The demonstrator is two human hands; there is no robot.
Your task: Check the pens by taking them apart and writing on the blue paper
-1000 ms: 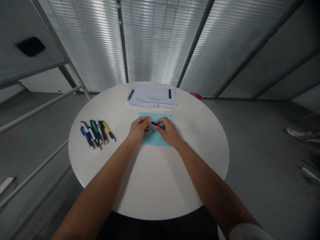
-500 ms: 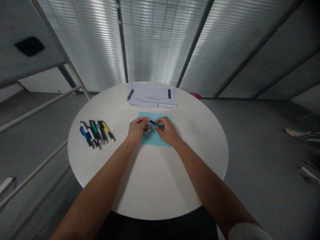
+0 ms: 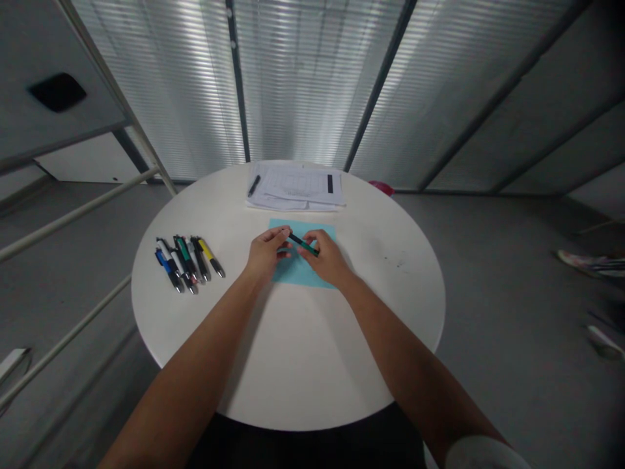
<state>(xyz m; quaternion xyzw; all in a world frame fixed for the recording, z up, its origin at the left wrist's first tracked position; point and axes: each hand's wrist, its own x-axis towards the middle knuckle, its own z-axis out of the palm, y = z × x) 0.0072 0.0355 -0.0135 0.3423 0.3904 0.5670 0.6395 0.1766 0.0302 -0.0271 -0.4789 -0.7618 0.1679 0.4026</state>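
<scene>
Over a light blue paper sheet (image 3: 297, 277) my left hand (image 3: 266, 254) and my right hand (image 3: 325, 257) meet. Between their fingertips is a slim dark green and black pen (image 3: 303, 245), tilted across the sheet and raised above it. Its left end sits at my left fingertips and its right end at my right fingers. The hands hide part of the sheet. To the left of my left hand lies a tight group of several click pens (image 3: 188, 264) in blue, white, green, black and yellow.
Everything stands on a round white table (image 3: 293, 371). At its far side are stacked printed papers (image 3: 295, 185) with a black pen (image 3: 253, 186) on them, and a red object (image 3: 381, 187) shows past the rim. Metal rails (image 3: 73, 218) run along the left; a shoe (image 3: 588, 262) lies on the grey floor at right.
The green and black pen has tilted more steeply and shifted slightly left, with both hands moving a little left and closer together. The other items on the table have not moved.
</scene>
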